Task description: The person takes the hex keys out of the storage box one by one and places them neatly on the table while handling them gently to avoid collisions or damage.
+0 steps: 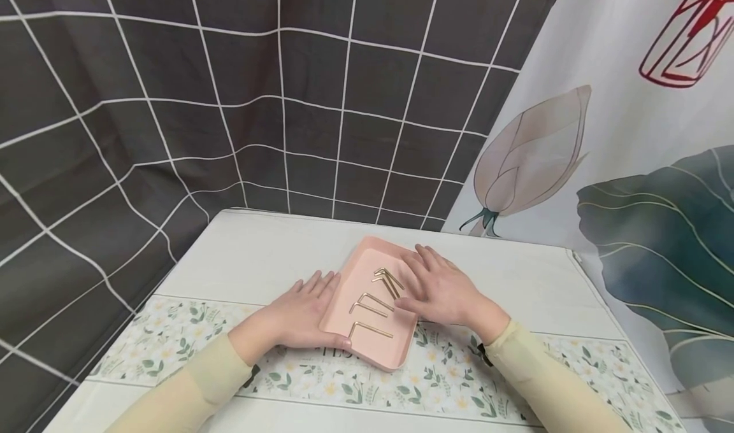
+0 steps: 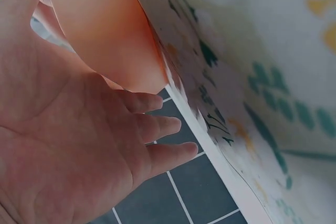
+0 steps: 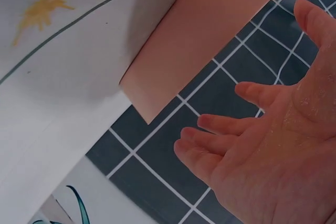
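Observation:
A pink rectangular tray (image 1: 378, 353) lies at a slant on the table, with several gold L-shaped hex keys (image 1: 374, 329) in it. Three of them lie apart in the nearer part, while others sit bunched at the far end. Along the tray's left side is my left hand (image 1: 301, 315), its fingers straight and its thumb at the near left rim; in the left wrist view the palm (image 2: 68, 145) faces the tray wall. My right hand (image 1: 444, 290) is over the right rim with loosely bent fingers, and the right wrist view shows nothing gripped in it.
The white table (image 1: 275, 242) carries a flower-printed band (image 1: 189, 321) across its middle. Behind it hangs a dark curtain (image 1: 309, 127) with white grid lines. A white cloth (image 1: 550, 51) with a large bud and leaf print hangs at the right.

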